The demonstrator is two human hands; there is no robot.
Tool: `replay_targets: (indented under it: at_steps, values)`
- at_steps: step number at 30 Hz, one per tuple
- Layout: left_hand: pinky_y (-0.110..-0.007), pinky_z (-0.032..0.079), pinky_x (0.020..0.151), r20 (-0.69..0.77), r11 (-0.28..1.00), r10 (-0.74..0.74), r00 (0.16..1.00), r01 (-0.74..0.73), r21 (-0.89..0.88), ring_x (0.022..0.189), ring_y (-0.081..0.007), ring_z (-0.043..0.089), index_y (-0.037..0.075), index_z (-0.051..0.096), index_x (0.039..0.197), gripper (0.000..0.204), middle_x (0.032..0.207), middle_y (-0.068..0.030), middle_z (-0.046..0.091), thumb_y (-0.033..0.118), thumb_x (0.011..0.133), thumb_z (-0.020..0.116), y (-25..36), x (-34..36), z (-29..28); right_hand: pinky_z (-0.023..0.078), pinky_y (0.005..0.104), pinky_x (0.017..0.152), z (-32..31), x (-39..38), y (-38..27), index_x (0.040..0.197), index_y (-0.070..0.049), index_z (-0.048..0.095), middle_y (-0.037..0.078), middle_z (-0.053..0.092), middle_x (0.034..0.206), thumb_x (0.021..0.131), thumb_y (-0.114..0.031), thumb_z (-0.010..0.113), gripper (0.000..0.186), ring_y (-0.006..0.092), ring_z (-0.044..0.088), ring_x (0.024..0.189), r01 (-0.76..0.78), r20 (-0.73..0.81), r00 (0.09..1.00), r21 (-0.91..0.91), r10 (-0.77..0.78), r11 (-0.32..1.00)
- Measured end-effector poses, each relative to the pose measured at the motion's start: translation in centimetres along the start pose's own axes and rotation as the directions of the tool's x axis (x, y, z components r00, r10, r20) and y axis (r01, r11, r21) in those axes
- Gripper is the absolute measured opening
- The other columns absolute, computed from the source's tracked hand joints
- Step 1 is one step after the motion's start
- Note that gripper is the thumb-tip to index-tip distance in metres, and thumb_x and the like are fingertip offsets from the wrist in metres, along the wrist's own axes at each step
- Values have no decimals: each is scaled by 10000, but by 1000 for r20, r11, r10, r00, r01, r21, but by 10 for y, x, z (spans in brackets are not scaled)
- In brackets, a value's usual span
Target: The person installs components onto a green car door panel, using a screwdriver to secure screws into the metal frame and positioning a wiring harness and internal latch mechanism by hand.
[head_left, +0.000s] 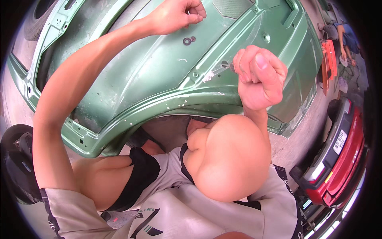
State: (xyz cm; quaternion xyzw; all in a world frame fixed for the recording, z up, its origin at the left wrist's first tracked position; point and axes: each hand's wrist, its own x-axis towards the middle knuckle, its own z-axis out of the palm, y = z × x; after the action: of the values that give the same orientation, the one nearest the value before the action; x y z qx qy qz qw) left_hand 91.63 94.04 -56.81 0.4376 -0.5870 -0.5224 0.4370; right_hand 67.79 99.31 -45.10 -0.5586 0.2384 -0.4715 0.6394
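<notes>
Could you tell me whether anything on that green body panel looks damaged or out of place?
Yes. The green panel has chipped, whitish paint beside the hole near the right hand, plus white specks along its lower curved edge. Two loose washers lie on it just below the left hand.

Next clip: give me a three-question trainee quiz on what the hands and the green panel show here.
1. True or false: the right hand is spread flat on the green car body panel.
2. Where does the small dark washer lie? A) on the panel just below the left hand; B) on the ground by the red car; C) in the right palm.
3. Fill in: the left hand's fingertips are ____ together above the panel.

Key
1. False: it is closed in a fist by a hole in the panel's rib.
2. A
3. pinched; whether they hold anything cannot be told.
</notes>
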Motion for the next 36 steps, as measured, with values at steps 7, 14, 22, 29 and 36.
replay_targets:
  at_steps: [7, 14, 22, 29, 36]
  values:
    - [-376, 514, 773, 186, 811, -90, 978, -37, 584, 806, -234, 624, 82, 667, 1211, 441, 1124, -95, 588, 129, 803, 828, 46, -50, 1, 270, 283, 453, 22, -1, 7, 579, 1, 481, 23, 431, 521, 901, -98, 635, 371, 91, 354, 471, 28, -207, 978, -28, -34, 999]
    - [-459, 553, 862, 82, 737, -62, 995, -10, 676, 949, -343, 671, 130, 652, 1261, 503, 1188, -118, 585, 199, 800, 840, 38, -62, 22, 244, 292, 456, 31, -3, 6, 549, -21, 419, 11, 411, 506, 917, -139, 637, 444, 88, 344, 471, 52, -420, 902, -112, -95, 992]
    - [-458, 553, 879, 142, 691, 9, 990, -109, 715, 977, -343, 669, 95, 675, 1219, 378, 1178, -139, 578, 141, 856, 770, 33, -72, 26, 265, 271, 477, 28, -3, -2, 609, -35, 492, -9, 447, 553, 961, -178, 640, 408, 72, 377, 511, -33, -109, 994, -110, 21, 993]
    - [-461, 540, 786, 148, 707, 121, 981, -190, 681, 867, -366, 649, 65, 683, 1062, 189, 1009, -155, 607, 103, 879, 709, 22, -65, 23, 336, 234, 515, 22, -4, -21, 793, -41, 559, -12, 527, 681, 888, -153, 728, 223, 54, 442, 584, -120, 27, 991, -254, 131, 960]
    - [-490, 544, 770, 156, 596, 117, 981, -194, 779, 846, -399, 632, 3, 585, 1047, 174, 965, -195, 576, 53, 884, 620, 23, -61, 28, 393, 254, 568, 30, 18, -77, 1098, -27, 534, 41, 553, 836, 858, -54, 705, 295, 86, 476, 647, 65, 94, 993, 0, -65, 998]
